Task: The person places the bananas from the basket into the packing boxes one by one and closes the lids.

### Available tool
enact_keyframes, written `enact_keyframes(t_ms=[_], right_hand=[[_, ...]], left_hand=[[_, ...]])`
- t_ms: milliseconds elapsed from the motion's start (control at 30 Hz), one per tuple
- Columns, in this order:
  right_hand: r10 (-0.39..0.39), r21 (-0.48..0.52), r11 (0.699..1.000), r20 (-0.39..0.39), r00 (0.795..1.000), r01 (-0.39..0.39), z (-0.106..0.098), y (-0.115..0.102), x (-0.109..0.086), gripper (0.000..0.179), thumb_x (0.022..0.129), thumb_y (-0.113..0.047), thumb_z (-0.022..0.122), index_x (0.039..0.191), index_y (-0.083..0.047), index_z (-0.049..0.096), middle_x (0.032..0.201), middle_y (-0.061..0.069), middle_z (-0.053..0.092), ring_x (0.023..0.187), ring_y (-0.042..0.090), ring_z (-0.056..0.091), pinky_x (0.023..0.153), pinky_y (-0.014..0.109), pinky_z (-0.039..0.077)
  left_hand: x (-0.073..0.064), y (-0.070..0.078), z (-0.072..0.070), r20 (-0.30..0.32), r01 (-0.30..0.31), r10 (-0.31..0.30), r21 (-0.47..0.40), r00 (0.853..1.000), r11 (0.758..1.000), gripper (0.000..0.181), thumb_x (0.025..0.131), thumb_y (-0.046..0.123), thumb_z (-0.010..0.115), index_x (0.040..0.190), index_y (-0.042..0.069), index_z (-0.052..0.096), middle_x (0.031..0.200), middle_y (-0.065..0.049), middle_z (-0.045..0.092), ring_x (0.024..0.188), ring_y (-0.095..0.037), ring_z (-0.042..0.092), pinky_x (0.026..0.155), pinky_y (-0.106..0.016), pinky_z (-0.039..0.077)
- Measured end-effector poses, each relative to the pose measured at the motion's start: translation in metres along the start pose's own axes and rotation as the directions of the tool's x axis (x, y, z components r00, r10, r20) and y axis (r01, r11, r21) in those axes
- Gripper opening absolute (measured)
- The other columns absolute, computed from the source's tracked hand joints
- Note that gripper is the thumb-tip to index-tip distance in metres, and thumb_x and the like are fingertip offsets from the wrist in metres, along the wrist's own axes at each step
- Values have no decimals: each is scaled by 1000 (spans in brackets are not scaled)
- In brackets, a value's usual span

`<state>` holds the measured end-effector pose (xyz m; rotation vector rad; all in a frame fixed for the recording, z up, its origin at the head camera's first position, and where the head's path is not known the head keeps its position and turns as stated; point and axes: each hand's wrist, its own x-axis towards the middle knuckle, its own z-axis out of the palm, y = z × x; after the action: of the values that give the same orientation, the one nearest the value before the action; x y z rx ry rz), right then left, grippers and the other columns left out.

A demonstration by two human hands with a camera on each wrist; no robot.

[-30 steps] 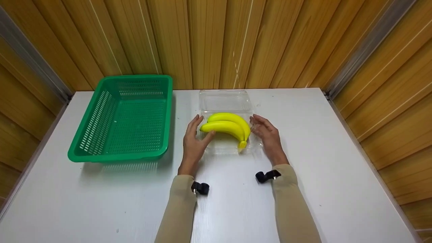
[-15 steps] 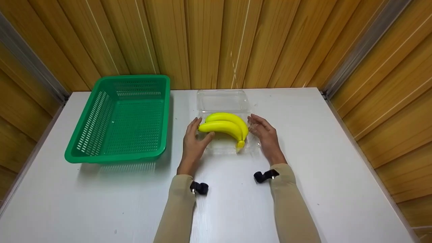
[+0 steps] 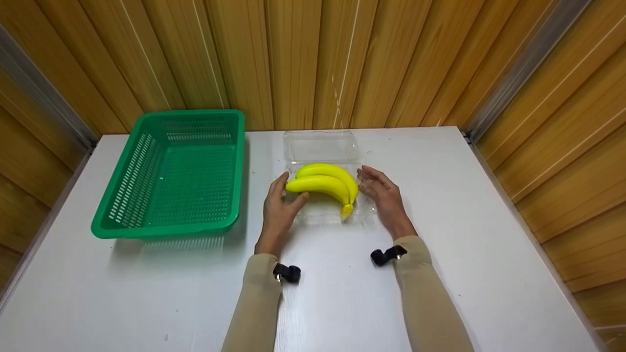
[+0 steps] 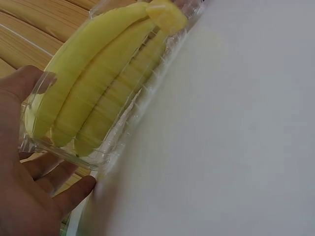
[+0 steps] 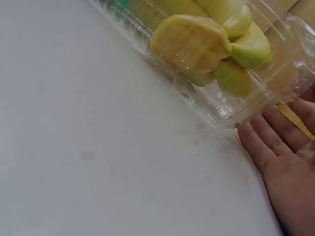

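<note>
– At the middle of the table (image 3: 337,293), toward the far edge: bananas (image 3: 318,183) lying in the clear box (image 3: 318,217), lid (image 3: 323,146) folded back on the far side!

– And the stem (image 3: 347,210)?

– Angled near and right, close up by the near rim. Inside or just over? Hard to say.

– Now, the hold?

– Left hand (image 3: 279,212) at the left end: thumb over the wall, fingers outside, pinching the plastic by the look of it. Right hand (image 3: 389,198) along the right end: fingers fairly straight, touching the corner. Thumb mostly hidden, so impossible to tell whether pinching or merely propping.

– Best way to manage from here?

– Easy does it! Thin-looking plastic, probably quick to buckle. Press evenly at both ends, keep level, avoid any twist. Nudge the stem inward too; left poking out, likely to snag any lid.

– And the basket (image 3: 166,231)?

– Well over to the left, apart from the box. Just keep the left arm off that rim.
</note>
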<state>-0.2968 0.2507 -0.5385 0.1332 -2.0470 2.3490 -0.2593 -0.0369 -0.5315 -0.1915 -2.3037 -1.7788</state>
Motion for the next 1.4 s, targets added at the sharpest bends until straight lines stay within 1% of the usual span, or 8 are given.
enact_keyframes(t_ms=[200, 433, 600, 733, 900, 1100, 1233, 1400], right_hand=[[26, 17, 1000, 37, 999, -26, -3, -5, 0, 45, 108, -9, 54, 153, -4, 55, 155, 13, 56, 145, 24, 50, 115, 39, 46], [54, 0, 999, 62, 997, -54, -6, -10, 4, 44, 109, -10, 55, 153, -4, 54, 156, 13, 54, 146, 24, 48, 114, 40, 47], [75, 34, 996, 70, 995, -77, -8, -11, 9, 43, 109, -7, 56, 152, -2, 55, 155, 14, 54, 145, 26, 49, 113, 42, 48], [81, 31, 996, 76, 994, -83, -8, -15, 10, 45, 109, -8, 55, 154, -1, 52, 155, 17, 54, 145, 29, 49, 113, 44, 48], [94, -57, 994, 76, 993, -90, -10, -21, 15, 50, 110, -13, 55, 158, -4, 47, 155, 16, 55, 143, 29, 51, 112, 41, 49], [131, -166, 979, 73, 989, -118, -7, -27, 30, 54, 110, -19, 58, 162, -9, 44, 153, 11, 58, 141, 26, 55, 108, 37, 52], [156, -205, 969, 61, 986, -140, -5, -31, 39, 59, 110, -21, 59, 164, -11, 40, 153, 9, 58, 140, 25, 55, 110, 38, 50], [188, -213, 962, 49, 981, -173, -3, -32, 47, 61, 109, -18, 58, 166, -10, 36, 154, 11, 57, 140, 26, 55, 113, 41, 48]], left_hand=[[0, 0, 0, 1, 23, -23, -13, 1000, 1000, 78, 97, 25, 80, 161, 1, 42, 163, -16, 43, 146, -34, 45, 122, -49, 37], [-2, -2, -4, 36, 50, -48, -56, 998, 997, 82, 96, 30, 80, 163, 5, 40, 165, -14, 41, 146, -34, 44, 121, -50, 38], [-2, -5, -7, 52, 55, -51, -75, 997, 996, 83, 95, 27, 81, 164, 7, 40, 165, -12, 40, 146, -33, 44, 121, -47, 39], [-2, -6, -7, 60, 54, -50, -79, 997, 995, 83, 94, 24, 82, 164, 8, 40, 166, -11, 40, 146, -33, 44, 120, -46, 39], [-2, -6, -8, 61, 58, -54, -72, 997, 996, 83, 94, 24, 83, 164, 9, 40, 166, -10, 40, 146, -32, 44, 120, -45, 39], [-1, -7, -8, 59, 63, -59, -62, 997, 996, 84, 94, 24, 83, 164, 9, 40, 165, -10, 41, 146, -30, 45, 120, -44, 39], [-1, -8, -8, 60, 61, -57, -63, 997, 996, 85, 93, 25, 83, 164, 9, 40, 165, -9, 42, 146, -30, 44, 121, -44, 39], [-1, -8, -8, 66, 44, -39, -76, 997, 996, 85, 94, 23, 84, 164, 6, 39, 165, -11, 41, 146, -32, 44, 120, -46, 39]])
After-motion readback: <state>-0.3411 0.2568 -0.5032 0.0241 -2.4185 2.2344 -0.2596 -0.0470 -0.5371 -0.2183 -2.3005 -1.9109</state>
